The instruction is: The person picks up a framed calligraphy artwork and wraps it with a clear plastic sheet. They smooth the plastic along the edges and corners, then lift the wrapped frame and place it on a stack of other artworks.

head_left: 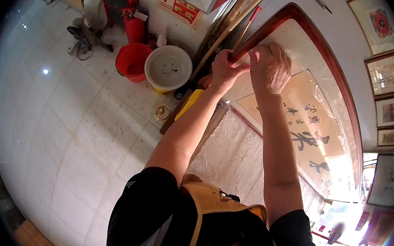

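Observation:
A large dark-red wooden picture frame (301,13) leans in front of me, against the wall. Inside it, calligraphy on tan paper (304,113) with black brush characters lies under a glossy, wrinkled clear film (318,94). My left hand (225,72) wraps its fingers round the frame's left end, with its thumb stretched towards the other hand. Just right of it, my right hand (271,68) is closed with bent fingers, low over the film near the rail. What its fingertips pinch is hidden beneath the hand.
A white padded surface (228,153) lies below my arms. On the tiled floor at left stand a red bucket (128,65), a white bucket (169,68), a fire extinguisher (134,27) and a small jar (162,112). Wooden poles (239,14) lean by the wall; framed pictures (387,76) hang at right.

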### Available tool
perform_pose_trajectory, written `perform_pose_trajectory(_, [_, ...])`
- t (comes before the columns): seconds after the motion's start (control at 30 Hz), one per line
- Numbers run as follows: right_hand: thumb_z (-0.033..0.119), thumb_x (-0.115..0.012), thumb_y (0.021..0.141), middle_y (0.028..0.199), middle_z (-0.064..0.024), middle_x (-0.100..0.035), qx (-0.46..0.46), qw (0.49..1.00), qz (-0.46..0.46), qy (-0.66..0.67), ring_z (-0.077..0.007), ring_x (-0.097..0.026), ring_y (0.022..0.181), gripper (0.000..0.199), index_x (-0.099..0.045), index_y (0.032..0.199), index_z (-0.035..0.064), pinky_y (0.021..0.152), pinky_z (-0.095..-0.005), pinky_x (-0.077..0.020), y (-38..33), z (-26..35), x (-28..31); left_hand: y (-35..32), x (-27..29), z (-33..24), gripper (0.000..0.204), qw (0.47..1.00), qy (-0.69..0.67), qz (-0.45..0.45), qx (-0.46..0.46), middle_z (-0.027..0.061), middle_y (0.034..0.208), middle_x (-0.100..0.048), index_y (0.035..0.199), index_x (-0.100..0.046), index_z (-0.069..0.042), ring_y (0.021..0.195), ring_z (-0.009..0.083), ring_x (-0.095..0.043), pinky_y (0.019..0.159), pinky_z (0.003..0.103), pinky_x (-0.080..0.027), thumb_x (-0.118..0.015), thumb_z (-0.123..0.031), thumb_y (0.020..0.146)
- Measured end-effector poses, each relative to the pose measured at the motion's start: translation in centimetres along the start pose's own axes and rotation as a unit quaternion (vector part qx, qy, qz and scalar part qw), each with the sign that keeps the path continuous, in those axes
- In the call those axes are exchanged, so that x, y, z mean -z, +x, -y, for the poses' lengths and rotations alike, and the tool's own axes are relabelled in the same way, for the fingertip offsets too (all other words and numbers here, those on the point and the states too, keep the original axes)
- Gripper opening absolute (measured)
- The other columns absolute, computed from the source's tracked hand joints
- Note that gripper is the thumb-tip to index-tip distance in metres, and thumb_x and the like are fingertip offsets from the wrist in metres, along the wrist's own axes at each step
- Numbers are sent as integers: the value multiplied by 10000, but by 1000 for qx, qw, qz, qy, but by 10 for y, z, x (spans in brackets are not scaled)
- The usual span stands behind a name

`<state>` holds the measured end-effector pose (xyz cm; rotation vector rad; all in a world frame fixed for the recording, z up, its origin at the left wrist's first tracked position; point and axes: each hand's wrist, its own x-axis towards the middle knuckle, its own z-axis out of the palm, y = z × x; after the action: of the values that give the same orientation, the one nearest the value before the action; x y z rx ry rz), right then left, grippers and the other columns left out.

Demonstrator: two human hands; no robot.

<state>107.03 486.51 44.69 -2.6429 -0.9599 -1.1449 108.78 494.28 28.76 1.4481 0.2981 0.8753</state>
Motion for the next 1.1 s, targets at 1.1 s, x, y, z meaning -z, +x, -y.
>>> perform_pose_trajectory(1.1, [181,-704,769,887,10,-696,30,994,66,-83,-213,-610,966,75,-744,829,162,869,-380,-452,-5,4,-6,-7,26,14,629,995,38,87,-17,136,895,-593,986,-583,-32,835,316,-583,786,408,-482,-969,-321,583])
